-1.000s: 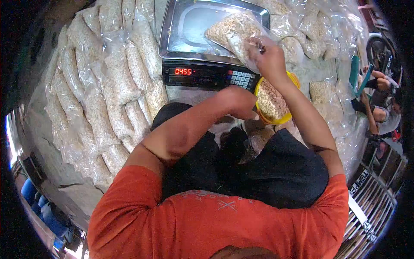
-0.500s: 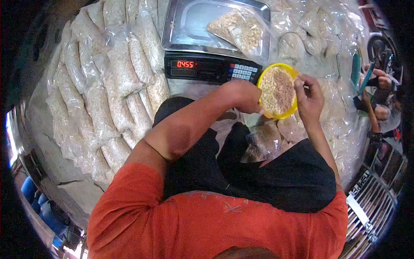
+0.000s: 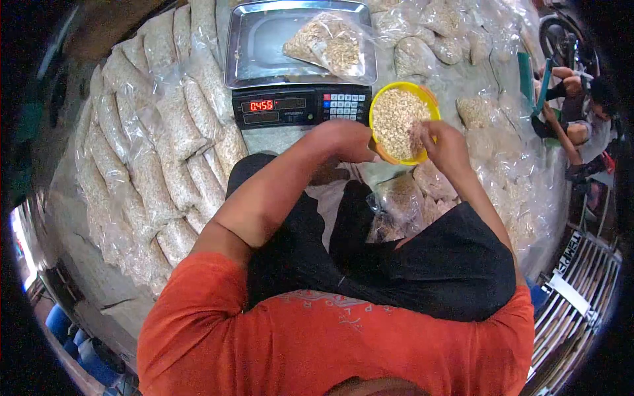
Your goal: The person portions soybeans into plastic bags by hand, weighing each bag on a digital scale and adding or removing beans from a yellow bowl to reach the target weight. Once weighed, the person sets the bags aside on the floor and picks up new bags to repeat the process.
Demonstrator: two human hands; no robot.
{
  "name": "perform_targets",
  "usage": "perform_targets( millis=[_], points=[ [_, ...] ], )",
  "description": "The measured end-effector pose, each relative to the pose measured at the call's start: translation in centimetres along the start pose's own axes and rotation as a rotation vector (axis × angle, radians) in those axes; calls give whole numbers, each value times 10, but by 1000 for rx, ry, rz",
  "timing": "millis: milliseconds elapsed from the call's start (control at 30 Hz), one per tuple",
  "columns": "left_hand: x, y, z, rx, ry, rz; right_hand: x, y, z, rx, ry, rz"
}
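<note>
A yellow bowl [image 3: 429, 98] filled with pale split beans [image 3: 399, 113] is held off the floor between my two hands. My left hand [image 3: 356, 142] grips its lower left rim, with most of the fingers hidden. My right hand [image 3: 448, 146] reaches over the right rim, its fingers drawn together at the beans and partly blurred. Just left of the bowl stands a digital scale [image 3: 300, 105], its red display reading 0.456. On the scale's steel tray [image 3: 254, 49] lies an open clear plastic bag [image 3: 330, 46] part filled with beans.
Filled clear bags [image 3: 158, 132] cover the floor on the left in rows. More filled bags [image 3: 508, 158] lie on the right, and some [image 3: 399, 198] sit by my knees. At the far right another person [image 3: 574, 105] holds a green object, near a slatted rack [image 3: 574, 297].
My right hand has gone from holding the bowl's right rim to reaching in at the beans. The scale's display went from 0.455 to 0.456. The view has shifted slightly.
</note>
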State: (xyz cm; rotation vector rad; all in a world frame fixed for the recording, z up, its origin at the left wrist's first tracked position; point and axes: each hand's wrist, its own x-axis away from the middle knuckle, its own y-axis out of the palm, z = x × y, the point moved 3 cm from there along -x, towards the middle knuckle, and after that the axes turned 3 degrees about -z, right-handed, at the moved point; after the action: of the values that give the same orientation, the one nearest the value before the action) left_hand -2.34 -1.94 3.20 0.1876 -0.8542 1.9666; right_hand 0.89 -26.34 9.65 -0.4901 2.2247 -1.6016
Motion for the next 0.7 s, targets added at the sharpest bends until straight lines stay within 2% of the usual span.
perform_targets(
  millis=[67, 100, 133, 200, 333, 400, 467, 533, 600, 667, 700],
  points=[
    [-6, 1, -7, -27, -20, -17, 2, 4, -1, 4, 156, -208],
    [-9, 5, -13, -53, -35, -40, 1, -3, -13, -80, 125, -97],
    [-12, 7, -17, -49, -38, -42, -3, -5, -19, -83, 124, -102],
    [-18, 7, -21, -16, -37, -19, -7, -16, -26, -262, 28, 47],
    [-16, 3, -15, -3, 8, 47, -8, -1, -15, -221, 20, -33],
    [-15, 4, -15, -45, -70, -18, -6, -4, -15, -178, -22, -38],
    [-27, 14, -29, -20, -68, 1, -5, -13, -17, -251, -36, 31],
    [-28, 13, -30, -2, -57, 25, -7, -29, -23, -277, -9, 211],
    [-27, 9, -24, 33, -16, 35, -9, -14, -9, -229, -47, 220],
    [-21, 7, -18, 18, -27, 54, -9, 7, 1, 102, -212, 38],
    [-18, 7, -19, 7, -45, 72, -9, 9, 3, 46, -28, -211]
  ],
)
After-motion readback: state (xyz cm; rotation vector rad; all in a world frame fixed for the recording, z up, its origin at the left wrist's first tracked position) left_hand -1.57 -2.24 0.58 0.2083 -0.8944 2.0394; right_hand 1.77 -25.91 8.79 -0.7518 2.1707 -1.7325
